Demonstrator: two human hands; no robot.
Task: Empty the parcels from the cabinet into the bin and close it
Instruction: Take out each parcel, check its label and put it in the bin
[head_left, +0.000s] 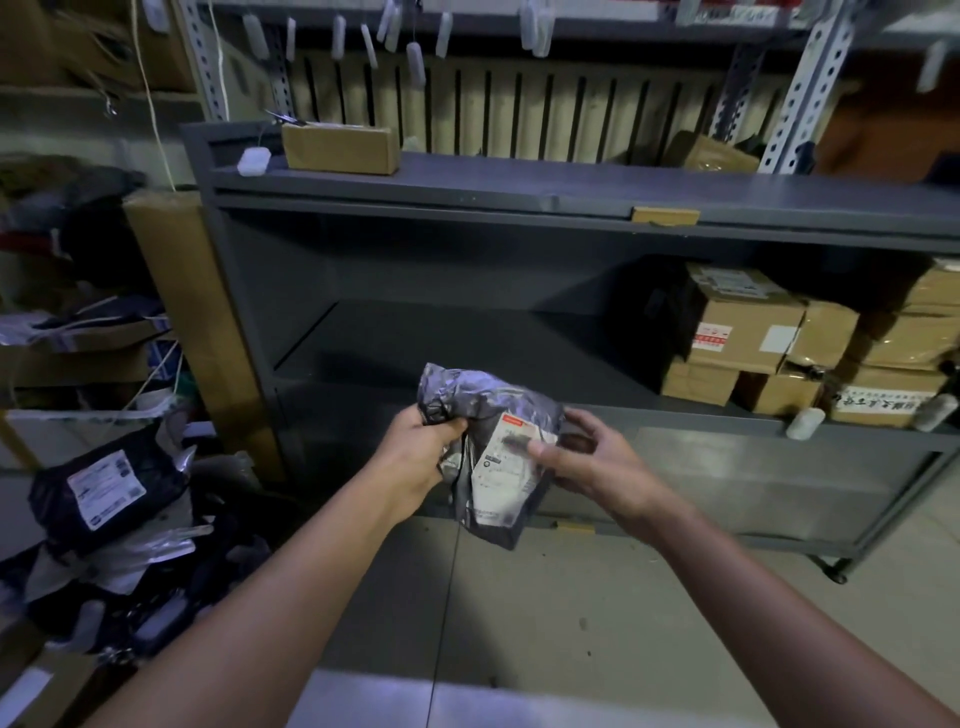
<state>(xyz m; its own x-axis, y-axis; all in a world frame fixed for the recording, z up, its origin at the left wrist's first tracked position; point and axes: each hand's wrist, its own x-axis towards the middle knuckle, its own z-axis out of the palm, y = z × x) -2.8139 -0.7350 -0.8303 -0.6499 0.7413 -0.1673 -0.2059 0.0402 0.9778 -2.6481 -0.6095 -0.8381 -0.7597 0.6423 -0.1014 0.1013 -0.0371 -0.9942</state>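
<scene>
Before grey cabinet (519, 183) — pale tiled floor (571, 623)

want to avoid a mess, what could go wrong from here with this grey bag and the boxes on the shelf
The grey bag is crumpled; the left hand grips only its top, the right hand its label side, so it could slip once one hand lets go. The boxes sit stacked unevenly at the right end of the cabinet; pulling one might topple others.
</scene>
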